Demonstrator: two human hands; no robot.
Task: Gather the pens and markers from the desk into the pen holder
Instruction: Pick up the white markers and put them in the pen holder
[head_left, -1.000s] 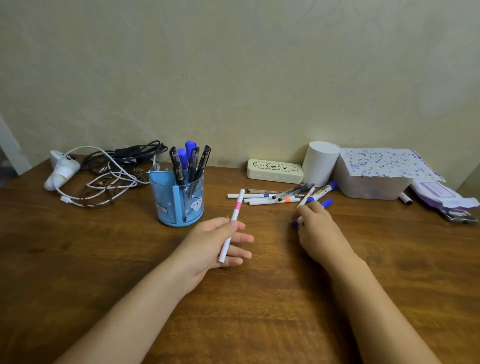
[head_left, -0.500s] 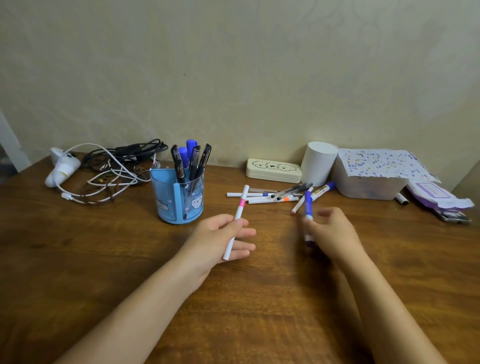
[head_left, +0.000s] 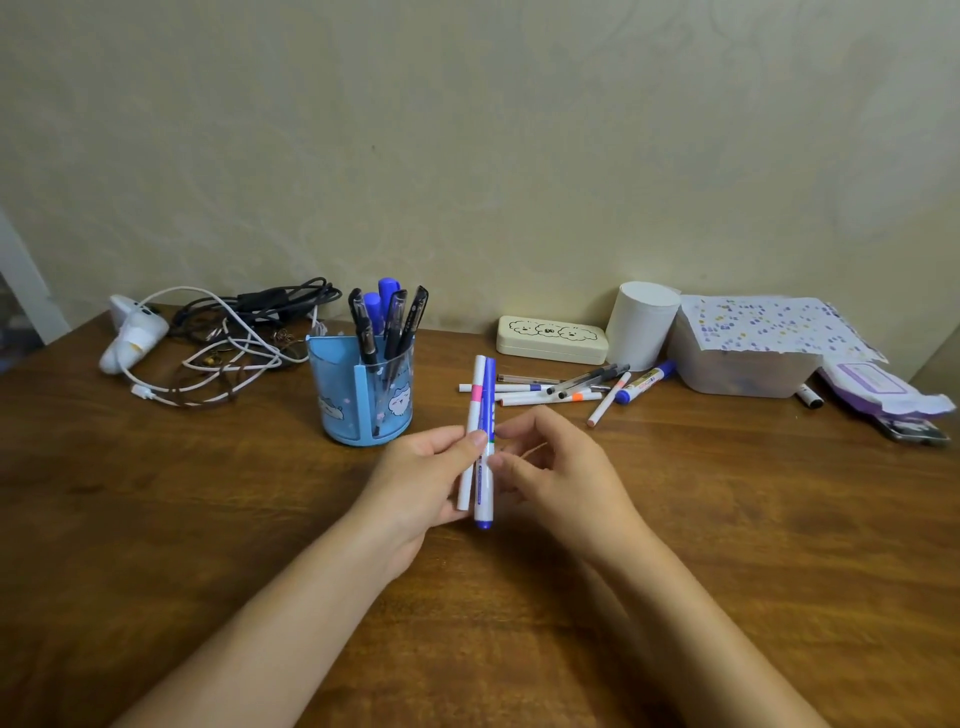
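Note:
A blue pen holder (head_left: 358, 400) with several dark pens and blue markers stands left of centre on the wooden desk (head_left: 208, 519). Just in front of it, my left hand (head_left: 421, 483) grips a white pen with a pink band (head_left: 475, 395) and a blue marker (head_left: 488, 384) side by side, both upright. My right hand (head_left: 566, 473) touches the blue marker's right side with its fingertips. Several loose pens (head_left: 545, 397) and another blue marker (head_left: 647, 382) lie on the desk behind my hands.
Tangled cables and a white charger (head_left: 234, 343) lie at the back left. A cream case (head_left: 550, 340), a white cup (head_left: 641, 325), a plastic box under dotted paper (head_left: 737, 369), a black-capped marker (head_left: 809, 397) and a phone (head_left: 909, 431) sit at the back right.
My right hand lifted the blue marker off the desk and brought it left against the pink-banded pen. My left hand now grips both together.

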